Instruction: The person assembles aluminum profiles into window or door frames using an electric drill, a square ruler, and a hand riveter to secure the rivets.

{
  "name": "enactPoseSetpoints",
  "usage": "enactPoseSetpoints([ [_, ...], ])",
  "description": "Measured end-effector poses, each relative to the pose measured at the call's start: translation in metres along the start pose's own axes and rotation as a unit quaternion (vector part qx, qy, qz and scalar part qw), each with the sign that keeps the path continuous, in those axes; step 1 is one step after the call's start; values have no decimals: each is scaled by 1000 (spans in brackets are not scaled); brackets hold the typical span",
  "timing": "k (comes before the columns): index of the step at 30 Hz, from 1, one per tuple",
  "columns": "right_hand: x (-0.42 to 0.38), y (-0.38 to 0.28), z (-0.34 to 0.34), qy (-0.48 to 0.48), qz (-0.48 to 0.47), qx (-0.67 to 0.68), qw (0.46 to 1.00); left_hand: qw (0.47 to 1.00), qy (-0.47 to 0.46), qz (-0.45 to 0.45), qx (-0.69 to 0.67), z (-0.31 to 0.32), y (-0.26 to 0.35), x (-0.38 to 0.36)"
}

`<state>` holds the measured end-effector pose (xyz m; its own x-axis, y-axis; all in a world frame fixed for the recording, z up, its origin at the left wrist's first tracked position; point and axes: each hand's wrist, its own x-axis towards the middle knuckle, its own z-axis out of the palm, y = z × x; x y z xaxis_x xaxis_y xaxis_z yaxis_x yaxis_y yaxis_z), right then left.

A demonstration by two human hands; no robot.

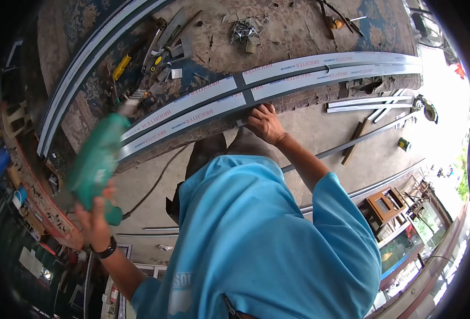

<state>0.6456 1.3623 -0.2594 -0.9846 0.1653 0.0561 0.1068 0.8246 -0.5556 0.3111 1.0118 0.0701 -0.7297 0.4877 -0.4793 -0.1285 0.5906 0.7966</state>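
Note:
My left hand (94, 217) is wrapped round the handle of a green power drill (98, 159), which is blurred by motion and held up off the left end of the bench. Its metal front end points toward the far side. At the near edge of the bench, my right hand (267, 125) is closed with curled fingers against a long aluminium profile (192, 117) covered in printed film. What those fingers pinch is hidden. Beside them a dark crosspiece (244, 90) joins the near profile to a parallel one behind it.
A worn carpet (298, 32) covers the bench. On it lie a pile of screws (244, 31), a yellow-handled tool (121, 67), pliers (341, 21) and further profiles (81, 69). A power cord (158, 178) hangs from the drill. White strips (367, 103) and a tape measure (404, 144) lie on the floor.

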Motion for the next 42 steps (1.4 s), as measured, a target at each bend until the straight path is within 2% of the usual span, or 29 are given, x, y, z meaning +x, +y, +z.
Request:
enactPoseSetpoints([
  [2,-1,-7,-5,27,63,-16,998,990,-109,-42,79,36,8,2],
  [4,-6,-1,1,51,101,-2,994,970,-196,85,115,103,30,18],
  [8,-9,-3,12,125,95,34,987,950,-241,107,165,175,29,23],
  [11,-13,-2,18,119,64,-9,991,942,-248,105,202,201,31,23],
  [18,-13,2,26,147,56,20,987,937,-245,66,238,217,39,18],
  [21,-14,3,27,135,58,25,989,931,-241,98,257,219,38,19],
  [30,-14,3,24,123,60,26,990,925,-250,91,272,224,47,19],
  [33,-13,2,24,130,62,32,989,908,-260,121,306,221,47,24],
  [37,-15,1,24,125,61,28,990,900,-295,81,311,227,63,39],
  [42,-14,2,25,133,60,25,989,889,-303,109,325,228,69,53],
])
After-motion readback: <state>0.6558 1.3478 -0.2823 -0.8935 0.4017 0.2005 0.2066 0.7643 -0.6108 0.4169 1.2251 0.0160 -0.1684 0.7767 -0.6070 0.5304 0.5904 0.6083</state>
